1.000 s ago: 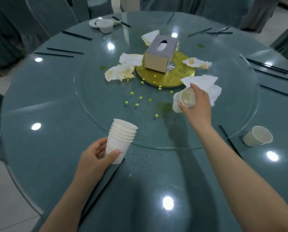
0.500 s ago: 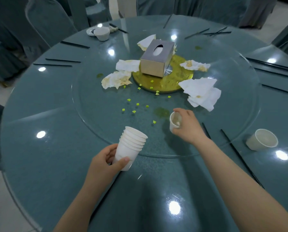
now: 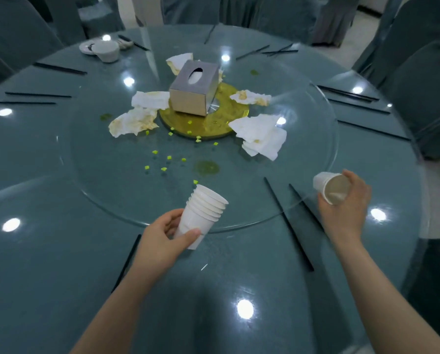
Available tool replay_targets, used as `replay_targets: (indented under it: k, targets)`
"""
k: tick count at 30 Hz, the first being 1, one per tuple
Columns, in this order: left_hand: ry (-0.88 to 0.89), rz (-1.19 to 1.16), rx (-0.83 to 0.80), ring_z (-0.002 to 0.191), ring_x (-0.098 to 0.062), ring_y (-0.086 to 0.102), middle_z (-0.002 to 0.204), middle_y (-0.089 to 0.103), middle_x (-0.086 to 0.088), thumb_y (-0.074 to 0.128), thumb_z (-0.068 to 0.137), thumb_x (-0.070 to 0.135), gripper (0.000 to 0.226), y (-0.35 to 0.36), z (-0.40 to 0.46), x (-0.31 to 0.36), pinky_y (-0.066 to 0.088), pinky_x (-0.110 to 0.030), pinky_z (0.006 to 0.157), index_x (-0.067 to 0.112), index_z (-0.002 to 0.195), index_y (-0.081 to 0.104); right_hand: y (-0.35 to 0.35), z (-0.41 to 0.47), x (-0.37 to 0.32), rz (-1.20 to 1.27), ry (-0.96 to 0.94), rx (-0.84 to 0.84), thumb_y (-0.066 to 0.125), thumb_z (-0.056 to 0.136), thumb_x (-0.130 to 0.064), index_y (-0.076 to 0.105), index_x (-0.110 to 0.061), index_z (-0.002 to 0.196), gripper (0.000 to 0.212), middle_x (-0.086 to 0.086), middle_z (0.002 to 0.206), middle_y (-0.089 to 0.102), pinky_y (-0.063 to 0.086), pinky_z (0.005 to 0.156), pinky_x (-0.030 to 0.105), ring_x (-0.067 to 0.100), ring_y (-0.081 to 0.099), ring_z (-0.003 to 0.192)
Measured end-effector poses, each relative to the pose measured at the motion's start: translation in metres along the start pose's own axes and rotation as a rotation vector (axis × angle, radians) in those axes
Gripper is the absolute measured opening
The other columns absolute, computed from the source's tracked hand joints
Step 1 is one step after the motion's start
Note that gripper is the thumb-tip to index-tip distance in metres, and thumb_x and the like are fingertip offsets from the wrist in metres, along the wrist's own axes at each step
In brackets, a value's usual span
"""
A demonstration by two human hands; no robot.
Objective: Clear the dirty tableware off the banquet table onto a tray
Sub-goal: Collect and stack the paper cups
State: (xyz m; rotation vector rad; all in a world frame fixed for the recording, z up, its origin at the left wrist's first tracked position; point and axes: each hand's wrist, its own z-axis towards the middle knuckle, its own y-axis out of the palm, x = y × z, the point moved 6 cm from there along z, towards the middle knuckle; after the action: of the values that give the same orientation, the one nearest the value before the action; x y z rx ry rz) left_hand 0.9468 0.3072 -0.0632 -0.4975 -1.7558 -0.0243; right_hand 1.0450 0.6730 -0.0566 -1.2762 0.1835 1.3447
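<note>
Right hand [image 3: 345, 203] has swung out to the table's right edge, gripping two nested cups [image 3: 330, 187] now; left hand [image 3: 162, 235] grips the stack [image 3: 202, 213], so stacking's next.

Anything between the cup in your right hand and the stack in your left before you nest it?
Nothing visible. The single cup in the right hand and the cup stack in the left hand are both above the table; only two chopsticks lie below between them.
</note>
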Motion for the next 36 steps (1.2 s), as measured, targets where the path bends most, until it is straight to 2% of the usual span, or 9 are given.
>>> replay_targets:
  k: [2,4,8,11,18,20,28,33,36]
  targets:
    - [0.004,0.007,-0.019,0.091,0.004,0.065,0.104,0.07,0.009,0.078,0.075,0.009,0.043,0.01,0.001,0.001,0.047,-0.007,0.07,0.018,0.114,0.063,-0.009,0.014,0.018,-0.048,0.054,0.018,0.074,0.075,-0.005,0.043,-0.011,0.133,0.066,0.018,0.133,0.042,0.019,0.093,-0.002,0.012,0.034,0.116]
    - [0.008,0.013,-0.029,0.092,0.002,0.065,0.105,0.07,0.007,0.078,0.074,0.009,0.043,0.016,-0.001,0.002,0.047,-0.008,0.071,0.018,0.114,0.063,-0.01,0.025,0.039,-0.108,0.165,-0.027,0.072,0.077,-0.007,0.04,-0.018,0.136,0.068,0.013,0.138,0.036,0.03,0.098,0.017,0.015,0.037,0.118]
    - [0.016,0.033,-0.02,0.09,0.004,0.065,0.105,0.07,0.007,0.078,0.074,0.008,0.043,0.014,-0.01,0.001,0.047,-0.007,0.071,0.018,0.113,0.063,0.008,0.031,0.075,-0.29,0.298,-0.287,0.07,0.078,-0.011,0.035,-0.021,0.141,0.073,0.017,0.144,0.034,0.037,0.1,0.038,0.034,0.041,0.123]
    - [0.014,0.052,0.004,0.094,0.002,0.065,0.104,0.071,0.009,0.079,0.074,0.011,0.042,0.004,-0.019,0.002,0.048,-0.01,0.074,0.023,0.111,0.064,0.018,0.026,0.086,-0.293,0.344,-0.424,0.073,0.076,-0.011,0.032,-0.023,0.142,0.079,0.021,0.141,0.035,0.039,0.095,0.037,0.036,0.043,0.12]
    - [0.044,0.08,0.061,0.097,-0.004,0.065,0.106,0.07,0.009,0.078,0.075,0.013,0.042,-0.024,-0.059,0.012,0.047,-0.013,0.079,0.022,0.113,0.064,0.003,-0.034,0.037,-0.107,0.224,-0.288,0.068,0.076,-0.014,0.033,-0.035,0.138,0.074,0.009,0.134,0.037,0.037,0.083,0.03,0.018,0.044,0.093]
    - [0.062,0.079,0.077,0.099,-0.008,0.065,0.107,0.07,0.006,0.078,0.075,0.011,0.042,-0.031,-0.076,0.016,0.048,-0.018,0.083,0.019,0.114,0.064,-0.007,-0.06,0.011,-0.045,0.167,-0.272,0.07,0.076,-0.016,0.032,-0.038,0.139,0.077,0.004,0.134,0.037,0.035,0.086,0.028,0.013,0.043,0.097]
    - [0.189,0.096,0.106,0.088,0.011,0.061,0.1,0.069,0.017,0.08,0.072,0.012,0.043,-0.062,-0.19,0.015,0.043,-0.001,0.067,0.028,0.109,0.065,-0.077,-0.173,-0.104,0.44,0.029,-0.412,0.079,0.071,-0.018,0.041,-0.056,0.122,0.074,-0.024,0.121,0.048,0.04,0.089,0.015,0.0,0.048,0.112]
    - [0.299,0.136,0.128,0.087,0.013,0.061,0.091,0.069,0.027,0.081,0.068,0.007,0.046,-0.09,-0.28,0.015,0.041,0.001,0.066,0.037,0.099,0.064,-0.133,-0.246,-0.171,0.814,0.092,-0.544,0.077,0.074,-0.016,0.049,-0.057,0.113,0.063,-0.002,0.127,0.055,0.055,0.089,0.045,0.02,0.059,0.113]
    - [0.349,0.188,0.136,0.091,0.014,0.06,0.094,0.068,0.03,0.081,0.067,0.008,0.05,-0.102,-0.331,0.018,0.04,0.001,0.07,0.041,0.1,0.064,-0.159,-0.289,-0.206,0.844,0.026,-0.634,0.077,0.07,-0.016,0.05,-0.049,0.118,0.065,0.001,0.12,0.057,0.056,0.088,0.045,0.02,0.061,0.106]
